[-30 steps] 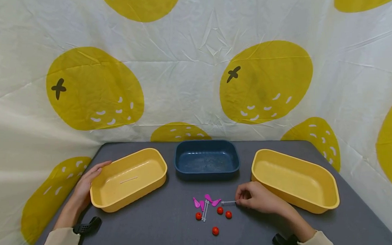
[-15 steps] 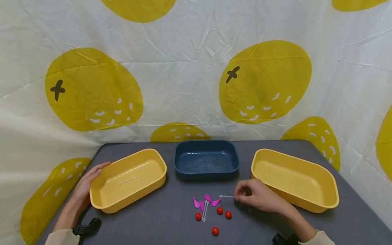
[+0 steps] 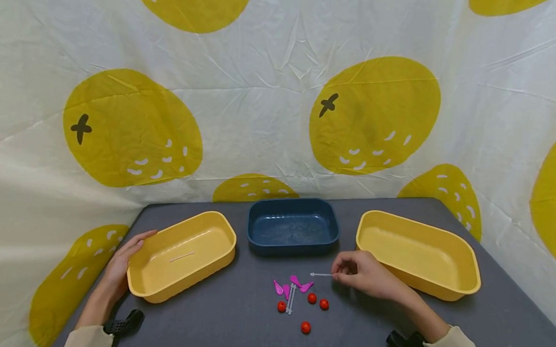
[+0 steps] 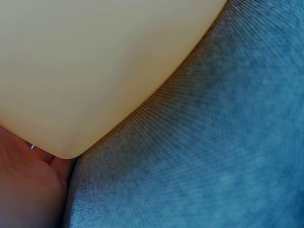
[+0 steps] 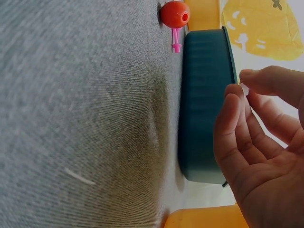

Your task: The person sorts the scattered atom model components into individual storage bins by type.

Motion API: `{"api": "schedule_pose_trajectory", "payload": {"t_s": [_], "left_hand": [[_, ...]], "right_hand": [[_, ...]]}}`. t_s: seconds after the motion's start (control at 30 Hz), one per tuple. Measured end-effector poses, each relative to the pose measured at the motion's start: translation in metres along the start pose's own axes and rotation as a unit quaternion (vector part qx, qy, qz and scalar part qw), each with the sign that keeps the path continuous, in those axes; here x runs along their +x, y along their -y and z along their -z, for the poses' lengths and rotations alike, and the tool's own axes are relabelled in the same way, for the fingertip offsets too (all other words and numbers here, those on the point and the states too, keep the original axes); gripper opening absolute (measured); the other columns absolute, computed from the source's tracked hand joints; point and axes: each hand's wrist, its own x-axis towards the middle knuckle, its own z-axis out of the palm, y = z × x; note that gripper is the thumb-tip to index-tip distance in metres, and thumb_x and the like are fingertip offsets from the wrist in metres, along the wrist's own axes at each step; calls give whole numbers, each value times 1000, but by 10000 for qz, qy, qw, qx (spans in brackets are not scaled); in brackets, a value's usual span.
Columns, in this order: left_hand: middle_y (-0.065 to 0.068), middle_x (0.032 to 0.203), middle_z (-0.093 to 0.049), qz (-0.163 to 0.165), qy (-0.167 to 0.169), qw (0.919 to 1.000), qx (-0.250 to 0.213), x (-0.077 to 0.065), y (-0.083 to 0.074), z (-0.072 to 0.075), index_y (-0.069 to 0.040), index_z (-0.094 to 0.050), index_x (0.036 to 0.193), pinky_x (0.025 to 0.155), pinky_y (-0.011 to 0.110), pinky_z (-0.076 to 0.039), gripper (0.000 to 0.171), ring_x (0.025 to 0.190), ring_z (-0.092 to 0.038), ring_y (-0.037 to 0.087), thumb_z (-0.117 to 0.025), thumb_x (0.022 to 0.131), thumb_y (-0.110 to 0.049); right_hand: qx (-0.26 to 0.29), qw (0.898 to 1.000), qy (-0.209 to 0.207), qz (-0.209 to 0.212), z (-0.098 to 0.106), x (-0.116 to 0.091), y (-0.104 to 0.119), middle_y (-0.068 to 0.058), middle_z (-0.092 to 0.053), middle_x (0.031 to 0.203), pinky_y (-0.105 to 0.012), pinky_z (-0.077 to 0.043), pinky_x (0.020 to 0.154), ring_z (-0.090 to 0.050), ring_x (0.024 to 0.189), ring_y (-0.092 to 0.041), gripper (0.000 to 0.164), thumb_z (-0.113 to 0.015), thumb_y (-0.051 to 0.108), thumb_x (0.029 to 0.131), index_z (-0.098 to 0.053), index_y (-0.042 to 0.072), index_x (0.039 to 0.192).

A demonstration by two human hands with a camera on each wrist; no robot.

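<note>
Head view: R hand (image 3: 365, 275) pinches stick (image 3: 321, 274), higher vs. prev.; L hand (image 3: 120, 265) prob. loose, touching yellow tray (image 3: 204, 237).

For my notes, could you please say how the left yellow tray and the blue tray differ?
The left yellow tray holds a thin stick; the blue tray shows none. The left hand touches the yellow tray, not the blue. The yellow tray sits slanted, the blue nearly straight. Both have rounded corners.

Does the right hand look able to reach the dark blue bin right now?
Probably yes: the right hand, pinching a thin white stick, has only tabletop between it and the dark blue bin.
</note>
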Motion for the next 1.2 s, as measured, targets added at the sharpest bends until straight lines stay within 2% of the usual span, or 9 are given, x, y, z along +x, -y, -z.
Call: {"api": "schedule_pose_trajectory", "payload": {"t_s": [0.33,0.57,0.87,1.03,1.2], "left_hand": [[-7,145,-41,-8,-35,10000,68,-1,0,1,-9,-28,151,93,13,-46,52,122,-50,-6,-29,106,-34],[-2,149,-38,37,-1,10000,37,0,0,-1,-9,-29,151,94,14,-47,51,122,-50,-4,-29,106,-33],[-5,147,-40,97,-90,9999,30,-1,-2,-1,-10,-29,151,94,14,-46,51,122,-50,-3,-28,106,-34],[-5,147,-40,70,-6,10000,-60,0,-2,-1,-10,-29,151,94,13,-46,51,122,-50,-4,-29,106,-33],[-4,147,-40,43,9,9999,-109,0,-1,0,-9,-29,151,94,14,-47,51,122,-51,-3,-29,106,-33]], "right_hand": [[28,10000,-50,-15,0,0,4,2,-65,79,-23,-51,61,-58,69,-10,8,-71,22,87,-67,16,89],[-119,9998,-65,123,0,2,7,3,-64,78,-23,-51,61,-57,68,-9,7,-71,21,88,-67,16,88],[-251,9986,-131,442,1,12,25,5,-64,78,-23,-51,60,-57,68,-10,8,-70,22,88,-68,15,88],[-365,9979,-185,506,3,16,33,7,-64,78,-24,-51,61,-57,69,-9,5,-71,22,88,-68,18,88],[-384,9971,-242,609,5,20,40,7,-64,78,-24,-52,62,-58,69,-10,5,-71,20,87,-68,16,88]]}}
